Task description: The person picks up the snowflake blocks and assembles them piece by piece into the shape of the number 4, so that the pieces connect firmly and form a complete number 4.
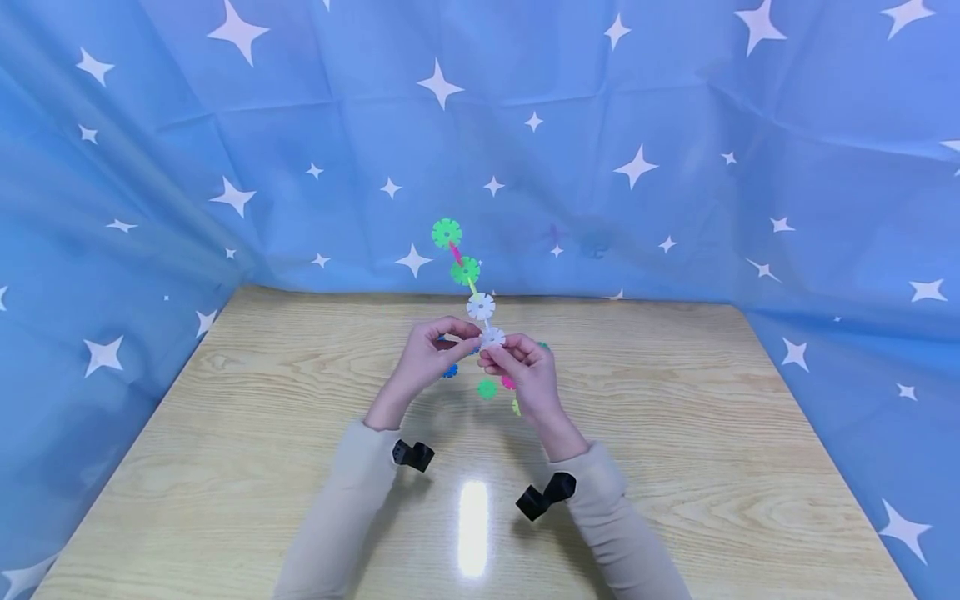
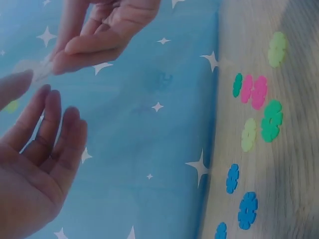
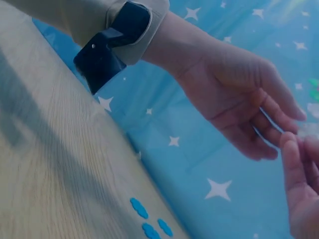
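Disc chain [image 1: 468, 277] is held up over the wooden tabletop [image 1: 697, 417], with its end white disc [image 1: 492, 336] between both hands. In the head view we see it run upward and slightly left, through a second white disc and two green ones, joined by edge-on pieces. Around it on the wood we log loose discs: blue [image 1: 450, 371], green [image 1: 487, 389], pink [image 1: 509, 382] and yellow-green; the hands partly screen some of these.

Left hand [image 1: 431, 358]: thumb and index pinch the end disc's left edge, other fingers loosely bent. Right hand [image 1: 531, 372]: thumb and index pinch its right edge, remaining fingers bent. Both forearms enter from the near side, a black device [image 1: 414, 456] at each wrist.

We note wood extending well beyond both forearms; the starry blue curtain [image 1: 360, 150] hangs along the back edge, behind the chain's top.
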The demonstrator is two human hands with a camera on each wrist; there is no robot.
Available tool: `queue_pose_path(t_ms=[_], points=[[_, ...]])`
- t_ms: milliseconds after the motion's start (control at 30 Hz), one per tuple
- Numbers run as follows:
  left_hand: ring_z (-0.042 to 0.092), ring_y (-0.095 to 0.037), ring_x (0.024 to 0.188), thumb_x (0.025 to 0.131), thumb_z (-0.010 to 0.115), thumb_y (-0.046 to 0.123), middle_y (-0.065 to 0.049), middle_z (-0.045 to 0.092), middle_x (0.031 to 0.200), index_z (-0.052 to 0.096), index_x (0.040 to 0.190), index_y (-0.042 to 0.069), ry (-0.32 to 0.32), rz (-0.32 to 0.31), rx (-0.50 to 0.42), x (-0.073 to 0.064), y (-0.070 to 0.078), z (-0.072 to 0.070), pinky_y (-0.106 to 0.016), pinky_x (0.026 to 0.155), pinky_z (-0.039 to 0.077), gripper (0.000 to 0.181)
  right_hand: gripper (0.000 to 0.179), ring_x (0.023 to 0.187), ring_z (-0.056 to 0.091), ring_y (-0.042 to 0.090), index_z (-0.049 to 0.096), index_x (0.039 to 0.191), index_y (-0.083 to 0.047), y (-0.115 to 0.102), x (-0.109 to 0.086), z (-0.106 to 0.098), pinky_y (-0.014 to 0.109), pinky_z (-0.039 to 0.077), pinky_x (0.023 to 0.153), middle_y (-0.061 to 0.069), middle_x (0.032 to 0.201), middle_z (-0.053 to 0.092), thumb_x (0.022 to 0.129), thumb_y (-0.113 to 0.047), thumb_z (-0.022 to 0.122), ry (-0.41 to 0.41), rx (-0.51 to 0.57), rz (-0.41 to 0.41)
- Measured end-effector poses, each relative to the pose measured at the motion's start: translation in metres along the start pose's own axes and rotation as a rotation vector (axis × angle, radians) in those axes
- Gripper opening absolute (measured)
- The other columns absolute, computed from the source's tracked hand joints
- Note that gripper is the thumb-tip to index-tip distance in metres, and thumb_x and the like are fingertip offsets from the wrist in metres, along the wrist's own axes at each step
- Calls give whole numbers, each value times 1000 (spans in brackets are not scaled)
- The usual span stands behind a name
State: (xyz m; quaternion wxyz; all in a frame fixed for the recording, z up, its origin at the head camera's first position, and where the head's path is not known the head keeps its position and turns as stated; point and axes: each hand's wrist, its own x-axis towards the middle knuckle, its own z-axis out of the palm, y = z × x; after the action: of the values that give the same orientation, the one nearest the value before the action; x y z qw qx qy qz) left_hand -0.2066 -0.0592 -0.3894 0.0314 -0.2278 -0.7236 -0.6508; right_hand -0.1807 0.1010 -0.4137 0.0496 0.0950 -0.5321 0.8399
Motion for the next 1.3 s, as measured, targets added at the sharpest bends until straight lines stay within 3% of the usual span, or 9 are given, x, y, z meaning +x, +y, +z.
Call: queue_pose_path(t_ms=[200,300,467,567,667,767,933,1100,1300], points=[[61,-16,86,85,66,-1,-18,66,89,68,84,-7,42,50,48,1,-4,7,-35,79,57,6,30,67,69,13,63,77,-12,4,0,5,21,58,63,3,72,70,88,14,53,28,61,-14],[60,-18,87,84,64,-6,-20,64,89,65,82,-10,63,69,68,-3,8,9,-39,80,56,5,27,68,69,14,64,80,-9,6,0,6,22,58,63,3,73,70,87,14,54,31,49,-11],[60,-14,76,86,61,-7,-23,64,83,62,86,-13,66,56,114,-9,26,5,-29,73,56,6,7,69,69,14,62,90,5,8,-2,-1,24,59,66,3,75,70,86,10,60,25,-62,20],[59,-10,67,88,57,-7,-24,64,79,60,87,-14,40,38,126,-11,29,-1,-21,63,53,7,17,70,69,13,58,99,15,10,-1,-11,24,59,67,2,77,70,86,5,62,17,-154,72],[62,-16,64,89,53,-10,-24,63,77,57,88,-14,3,43,136,-12,30,-6,-19,58,53,7,25,69,68,12,55,104,19,13,3,-24,26,59,67,1,77,70,86,4,63,31,-229,109],[64,-30,66,90,51,-11,-27,61,77,56,89,-15,-25,48,143,-13,30,-10,-20,59,54,6,22,68,67,11,57,103,19,12,8,-37,32,60,68,3,77,69,87,5,62,68,-298,110],[63,-42,73,91,49,-10,-32,60,82,54,93,-16,-15,29,126,-14,27,-12,-20,62,55,8,20,70,65,12,61,102,15,11,18,-57,31,59,70,12,83,68,86,2,63,102,-522,96],[62,-46,74,93,47,-10,-33,59,84,52,93,-17,19,49,103,-14,21,-14,-22,65,57,8,26,88,60,23,63,109,8,12,30,-79,26,52,73,21,100,65,85,-1,64,83,-874,112],[64,-43,78,93,47,-9,-32,60,90,53,96,-15,54,42,41,-11,-1,-18,-26,73,58,8,34,97,57,34,59,117,10,16,40,-99,41,53,82,25,108,61,84,2,63,14,-1144,196]])
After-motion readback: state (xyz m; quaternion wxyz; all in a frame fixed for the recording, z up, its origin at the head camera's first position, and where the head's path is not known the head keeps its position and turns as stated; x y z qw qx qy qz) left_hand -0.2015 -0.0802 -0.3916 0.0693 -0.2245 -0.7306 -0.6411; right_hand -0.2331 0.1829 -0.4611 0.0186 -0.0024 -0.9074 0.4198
